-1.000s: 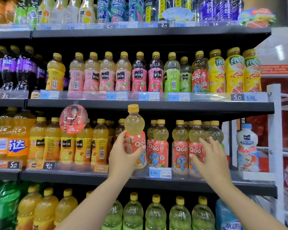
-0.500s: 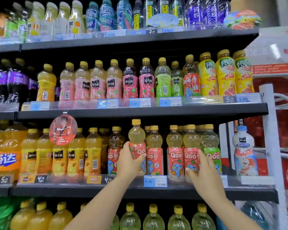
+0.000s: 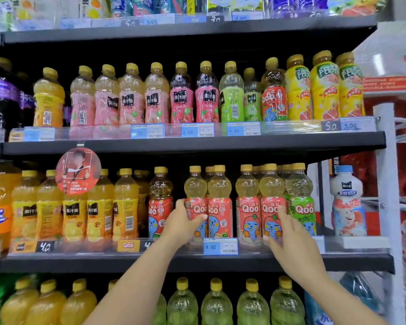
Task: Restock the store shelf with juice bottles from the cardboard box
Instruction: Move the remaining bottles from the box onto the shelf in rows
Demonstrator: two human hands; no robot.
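Left hand [image 3: 182, 222] has its fingers and thumb wrapped around a red-label Qoo bottle [image 3: 195, 202], standing upright at the front edge of the middle shelf [image 3: 197, 260], touching the next red Qoo bottle [image 3: 219, 202] on its right. Right hand [image 3: 291, 242] is open, fingers spread and resting on another red Qoo bottle [image 3: 271, 202] just beside a green-label Qoo [image 3: 300, 202]. The blue price tag [image 3: 220, 246] below reads 4.00, and an orange tag [image 3: 128, 245] further left says Qoo.
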